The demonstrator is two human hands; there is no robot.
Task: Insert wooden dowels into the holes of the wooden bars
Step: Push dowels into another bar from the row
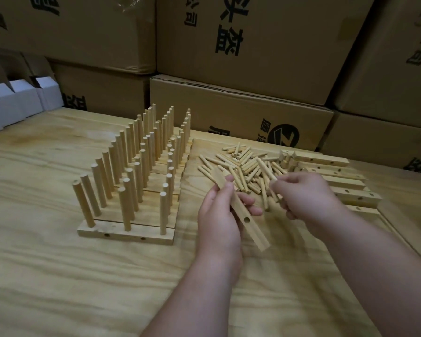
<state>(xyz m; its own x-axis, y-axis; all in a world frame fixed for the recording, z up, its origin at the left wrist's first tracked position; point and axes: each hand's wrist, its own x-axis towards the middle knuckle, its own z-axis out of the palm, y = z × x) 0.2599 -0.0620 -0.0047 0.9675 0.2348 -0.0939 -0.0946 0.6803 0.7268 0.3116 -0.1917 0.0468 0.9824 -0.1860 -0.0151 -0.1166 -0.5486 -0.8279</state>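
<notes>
The left hand (219, 215) grips a wooden bar (243, 215) above the worktop (58, 276), fingers (249, 203) curled round its middle; the bar slants from far left to near right, one hole facing up just past the fingers. The right hand (306, 198) pinches a few dowels (265, 171), their ends pointing toward the far left, over the loose dowel pile (238, 164). To the left stand finished bars (127, 229) laid side by side, upright dowels in rows. To the right of the pile lies a stack of bare bars (338, 181) with holes. Cardboard boxes (253, 57) rise along the far edge.
</notes>
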